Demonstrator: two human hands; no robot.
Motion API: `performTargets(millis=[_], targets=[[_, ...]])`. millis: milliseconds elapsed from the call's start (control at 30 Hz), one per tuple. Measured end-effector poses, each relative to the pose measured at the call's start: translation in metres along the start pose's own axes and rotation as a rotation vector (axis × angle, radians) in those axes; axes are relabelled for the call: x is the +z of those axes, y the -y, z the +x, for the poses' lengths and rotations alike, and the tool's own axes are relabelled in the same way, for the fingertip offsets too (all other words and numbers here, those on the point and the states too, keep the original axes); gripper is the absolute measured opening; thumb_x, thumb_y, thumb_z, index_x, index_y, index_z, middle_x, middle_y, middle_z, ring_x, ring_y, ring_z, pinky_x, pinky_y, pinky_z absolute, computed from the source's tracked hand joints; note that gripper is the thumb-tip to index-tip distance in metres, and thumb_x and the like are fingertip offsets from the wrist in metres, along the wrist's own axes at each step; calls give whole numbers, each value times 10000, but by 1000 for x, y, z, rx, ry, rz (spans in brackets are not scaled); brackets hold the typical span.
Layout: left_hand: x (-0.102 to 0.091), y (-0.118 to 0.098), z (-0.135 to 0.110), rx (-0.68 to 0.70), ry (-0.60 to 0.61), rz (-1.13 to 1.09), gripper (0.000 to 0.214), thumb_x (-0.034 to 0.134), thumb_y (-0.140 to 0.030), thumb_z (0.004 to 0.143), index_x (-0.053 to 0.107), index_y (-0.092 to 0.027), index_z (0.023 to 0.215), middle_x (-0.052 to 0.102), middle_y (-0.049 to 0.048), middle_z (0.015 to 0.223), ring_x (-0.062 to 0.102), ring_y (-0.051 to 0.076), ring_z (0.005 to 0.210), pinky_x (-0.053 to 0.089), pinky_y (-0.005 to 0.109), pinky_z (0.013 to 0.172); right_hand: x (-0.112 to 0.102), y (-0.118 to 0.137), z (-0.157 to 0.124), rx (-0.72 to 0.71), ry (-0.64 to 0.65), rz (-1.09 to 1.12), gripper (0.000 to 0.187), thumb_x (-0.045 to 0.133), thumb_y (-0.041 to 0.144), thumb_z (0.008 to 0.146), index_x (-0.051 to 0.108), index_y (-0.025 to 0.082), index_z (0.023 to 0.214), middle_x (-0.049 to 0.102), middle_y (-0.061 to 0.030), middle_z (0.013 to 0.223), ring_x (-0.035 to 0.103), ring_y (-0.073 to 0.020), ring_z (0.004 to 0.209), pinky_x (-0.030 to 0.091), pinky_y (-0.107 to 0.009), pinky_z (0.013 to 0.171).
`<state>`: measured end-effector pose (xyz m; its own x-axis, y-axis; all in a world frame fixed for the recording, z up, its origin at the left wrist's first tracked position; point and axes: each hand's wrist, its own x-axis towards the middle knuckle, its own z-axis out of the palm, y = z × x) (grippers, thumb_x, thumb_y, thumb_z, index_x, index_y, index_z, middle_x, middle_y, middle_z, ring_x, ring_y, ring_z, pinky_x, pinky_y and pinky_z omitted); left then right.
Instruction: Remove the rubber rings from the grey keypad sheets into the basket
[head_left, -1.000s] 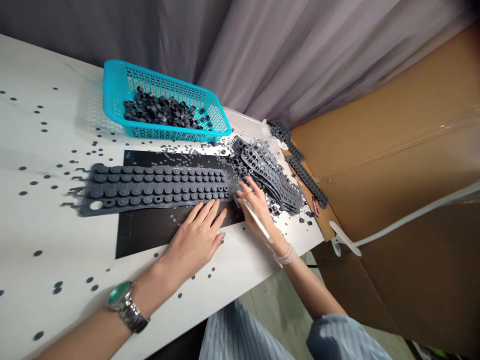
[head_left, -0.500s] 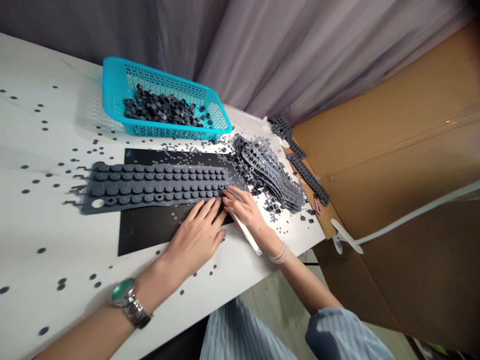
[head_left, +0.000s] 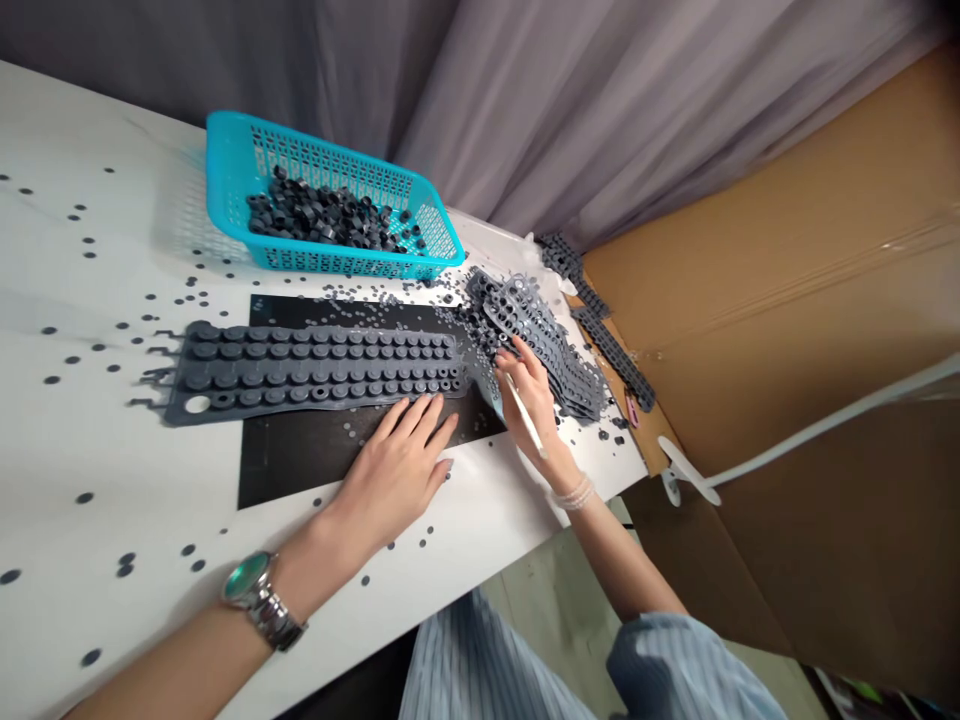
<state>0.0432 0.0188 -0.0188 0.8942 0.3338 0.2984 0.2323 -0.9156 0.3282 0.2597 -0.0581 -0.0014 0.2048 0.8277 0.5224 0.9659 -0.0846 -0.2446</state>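
A long dark grey rubber strip [head_left: 315, 368] with rows of round buttons lies across a black mat [head_left: 315, 450] on the white table [head_left: 90, 470]. My left hand [head_left: 397, 470] rests flat on the mat, fingers stretched out, fingertips against the strip's near edge. My right hand [head_left: 529, 400] is closed on a thin white stick tool [head_left: 523, 416] at the strip's right end, beside a heap of emptied rubber strips [head_left: 547, 345].
A turquoise basket [head_left: 232, 170] holding loose grey rubber rings stands at the back. Small grey discs are scattered over the table. A large cardboard box [head_left: 787, 330] fills the right side, with more strips [head_left: 600, 325] on its flap. A grey curtain hangs behind.
My right hand, with the white tool, has moved right from the strip's near right corner to its right end by the heap. My left hand has stayed put.
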Motion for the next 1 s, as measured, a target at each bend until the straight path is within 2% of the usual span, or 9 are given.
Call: performTargets(millis=[100,200,267,367,533,733,867,1000], targets=[[0,0,-1,7,9,9,480,417,-330,991,565,-122,1398,500,188,1496,453,323,1383,325,501,1168,-1,7,-4,-29,39,30,213,461,211,1001,630,221,1130,661,-117,1245,482,-263,1354,523,-484,1030],[0,0,-1,12,22,19,484,423,-320,988,551,-118,1409,504,189,1493,441,327,1392,320,501,1170,2,21,-3,-87,49,68,224,488,203,992,623,228,1170,713,-96,1104,629,-232,1077,575,-428,914],[1,0,0,13,25,22,488,429,-318,984,544,-117,1413,509,187,1489,443,327,1390,319,500,1170,4,30,0,-91,35,84,238,491,209,992,623,221,1190,723,-89,1026,662,-202,905,593,-371,829],[1,0,0,8,10,14,483,439,-313,979,546,-119,1408,526,183,1475,449,321,1385,321,496,1171,7,37,5,-89,38,97,265,488,233,999,631,207,1220,728,-88,1003,679,-182,837,593,-322,783],[0,-1,-1,2,-14,-6,470,460,-295,968,560,-110,1388,559,185,1440,446,312,1387,316,492,1176,12,37,7,-209,168,185,293,480,232,1003,647,218,1244,737,-95,1121,690,-193,994,578,-351,853],[-2,-2,0,-5,24,14,472,442,-306,977,565,-97,1382,565,191,1429,462,321,1372,308,487,1181,17,34,6,-281,194,78,255,507,212,993,665,221,1193,753,-82,1121,663,-225,1104,534,-397,849],[-1,-1,0,-8,18,-12,464,460,-305,971,570,-102,1374,572,192,1420,452,316,1380,302,494,1182,17,34,10,-331,228,7,231,490,207,1000,646,188,1170,708,-119,1235,597,-252,1220,510,-429,907],[1,0,0,-4,30,-16,463,452,-310,974,574,-108,1372,566,189,1428,440,319,1388,294,500,1184,15,37,16,-411,318,-78,234,431,191,1020,617,139,1151,659,-166,1306,551,-279,1289,490,-460,961]])
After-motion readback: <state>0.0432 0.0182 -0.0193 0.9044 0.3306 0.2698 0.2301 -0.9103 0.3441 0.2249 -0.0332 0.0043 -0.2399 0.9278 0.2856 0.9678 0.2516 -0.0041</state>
